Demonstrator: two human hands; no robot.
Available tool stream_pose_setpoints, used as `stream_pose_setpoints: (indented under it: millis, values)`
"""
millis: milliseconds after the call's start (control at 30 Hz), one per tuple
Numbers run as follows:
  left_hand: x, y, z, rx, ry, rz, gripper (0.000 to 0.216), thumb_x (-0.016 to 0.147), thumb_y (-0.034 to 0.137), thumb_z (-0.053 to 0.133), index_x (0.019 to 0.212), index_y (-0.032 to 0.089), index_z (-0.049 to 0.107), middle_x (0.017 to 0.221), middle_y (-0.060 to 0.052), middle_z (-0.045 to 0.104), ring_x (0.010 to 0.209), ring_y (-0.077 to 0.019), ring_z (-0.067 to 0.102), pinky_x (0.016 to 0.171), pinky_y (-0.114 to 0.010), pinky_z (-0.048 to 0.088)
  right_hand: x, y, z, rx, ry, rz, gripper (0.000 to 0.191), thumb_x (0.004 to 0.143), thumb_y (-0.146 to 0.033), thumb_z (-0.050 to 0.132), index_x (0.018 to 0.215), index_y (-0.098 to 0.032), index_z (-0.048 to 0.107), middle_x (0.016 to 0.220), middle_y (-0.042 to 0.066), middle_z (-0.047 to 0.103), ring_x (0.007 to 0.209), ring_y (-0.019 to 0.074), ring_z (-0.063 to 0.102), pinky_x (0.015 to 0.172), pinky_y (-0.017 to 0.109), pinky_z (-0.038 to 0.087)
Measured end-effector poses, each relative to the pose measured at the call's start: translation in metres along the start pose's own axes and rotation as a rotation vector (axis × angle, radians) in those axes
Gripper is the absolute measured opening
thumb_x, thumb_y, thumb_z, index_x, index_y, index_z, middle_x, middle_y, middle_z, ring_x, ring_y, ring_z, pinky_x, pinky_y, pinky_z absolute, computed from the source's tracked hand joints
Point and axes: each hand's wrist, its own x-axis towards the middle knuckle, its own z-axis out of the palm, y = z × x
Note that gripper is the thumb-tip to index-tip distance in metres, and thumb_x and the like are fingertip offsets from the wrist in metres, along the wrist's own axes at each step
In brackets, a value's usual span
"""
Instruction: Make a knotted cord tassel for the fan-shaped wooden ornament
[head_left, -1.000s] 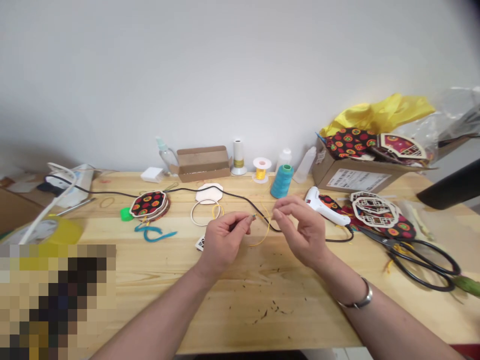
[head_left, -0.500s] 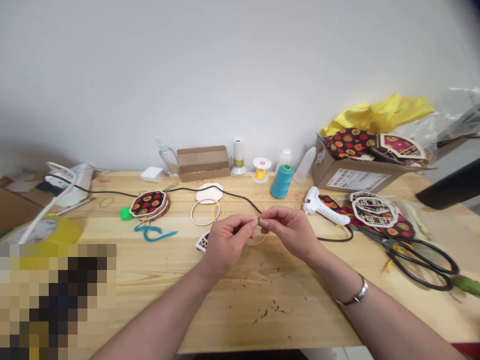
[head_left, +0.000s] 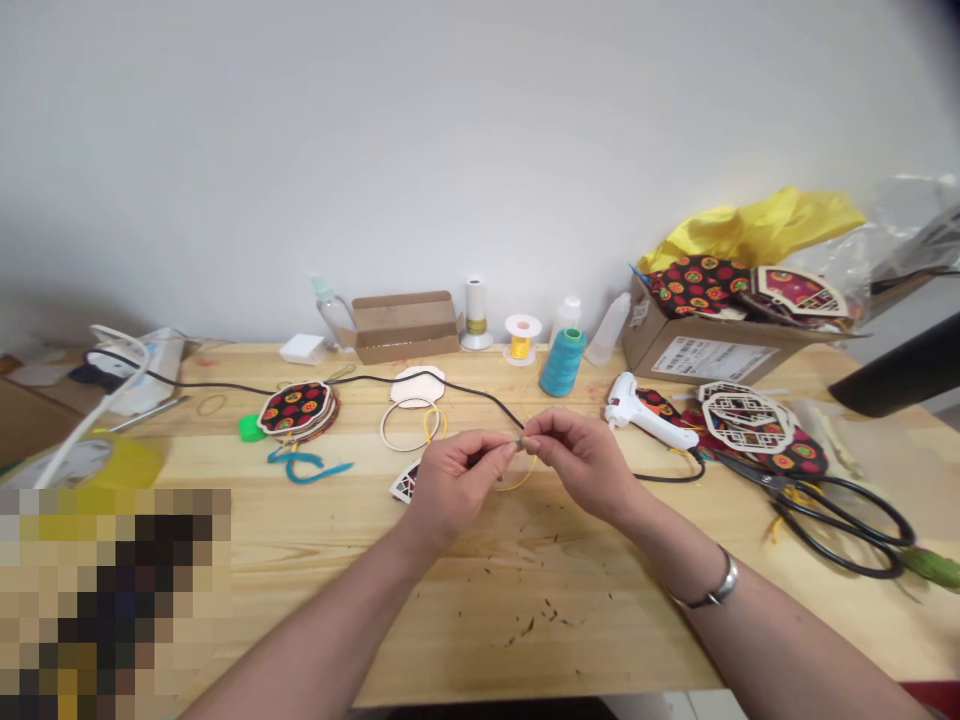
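Over the middle of the table, my left hand [head_left: 465, 478] and my right hand [head_left: 581, 462] meet fingertip to fingertip. Both are closed in a pinch on a tiny bluish-dark thing [head_left: 518, 443], too small to name. A thin yellow cord [head_left: 517, 487] curves just below the fingertips; whether either hand grips it I cannot tell. Partly hidden by my left hand lies a fan-shaped lattice piece [head_left: 405, 484]. Beyond it are a thin pale ring [head_left: 384, 428] and a small yellow cord loop [head_left: 445, 424].
A white glue gun [head_left: 652, 415] and large black scissors [head_left: 832, 510] lie to the right. Behind stand a teal thread cone [head_left: 562, 365], a yellow cord spool [head_left: 523, 328] and a carton [head_left: 705, 345]. Fabric-covered pieces [head_left: 298, 408] are stacked left. A black cable [head_left: 480, 392] crosses the table.
My hands stay almost in place, still pinched together. The fingertips have shifted slightly, and the tiny thing between them now looks bluish. The rest lies as before.
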Motion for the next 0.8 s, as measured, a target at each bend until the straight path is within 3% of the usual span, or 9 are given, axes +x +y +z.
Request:
stream_pose_setpoints:
  millis: [367,467,567,700,800]
  values:
    - [0.0005,-0.0003,-0.0016,0.0,0.0,-0.013,0.015,0.076,0.026,0.062,0.068,0.016,0.069,0.053,0.003,0.053,0.046,-0.0082,0.04,0.045,-0.021,0.034,0.0017,-0.003,0.0,0.174,-0.044,0.092,0.012,0.078,-0.027,0.06,0.075,-0.016,0.059,0.062,-0.003,0.053,0.054,0.0083,0.045,0.05,0.022,0.036]
    - [0.0017,-0.0019,-0.0026,-0.008,0.045,-0.019,0.015,0.076,0.028,0.062,0.068,0.016,0.069,0.053,0.003,0.054,0.048,-0.0089,0.043,0.047,-0.021,0.036,0.0032,-0.0022,0.0011,0.345,-0.114,0.216,0.023,0.075,-0.031,0.063,0.091,-0.016,0.057,0.068,-0.002,0.057,0.05,0.0072,0.047,0.047,0.021,0.037]
    - [0.0034,-0.0029,-0.0046,-0.02,0.116,-0.042,0.015,0.075,0.029,0.064,0.069,0.016,0.068,0.055,0.003,0.055,0.05,-0.0091,0.045,0.046,-0.021,0.035,0.0035,-0.0013,0.0023,0.369,-0.195,0.335,0.04,0.071,-0.029,0.066,0.106,-0.015,0.052,0.074,0.0,0.062,0.051,0.0082,0.053,0.045,0.021,0.038]
    - [0.0057,-0.0029,-0.0064,-0.058,0.192,-0.084,0.016,0.074,0.031,0.065,0.069,0.016,0.067,0.054,0.004,0.052,0.046,-0.0074,0.04,0.041,-0.019,0.03,0.0017,-0.0014,0.0029,0.247,-0.277,0.417,0.022,0.076,-0.03,0.061,0.09,-0.013,0.06,0.055,-0.003,0.055,0.044,0.0057,0.043,0.042,0.018,0.031]
    - [0.0072,-0.0036,-0.0067,-0.11,0.223,-0.096,0.017,0.074,0.031,0.066,0.067,0.016,0.066,0.052,0.004,0.049,0.046,-0.0071,0.04,0.04,-0.019,0.031,0.0002,-0.0039,0.0014,0.12,-0.32,0.323,0.019,0.08,-0.029,0.056,0.071,-0.013,0.063,0.049,-0.005,0.048,0.045,0.0053,0.037,0.042,0.019,0.028]
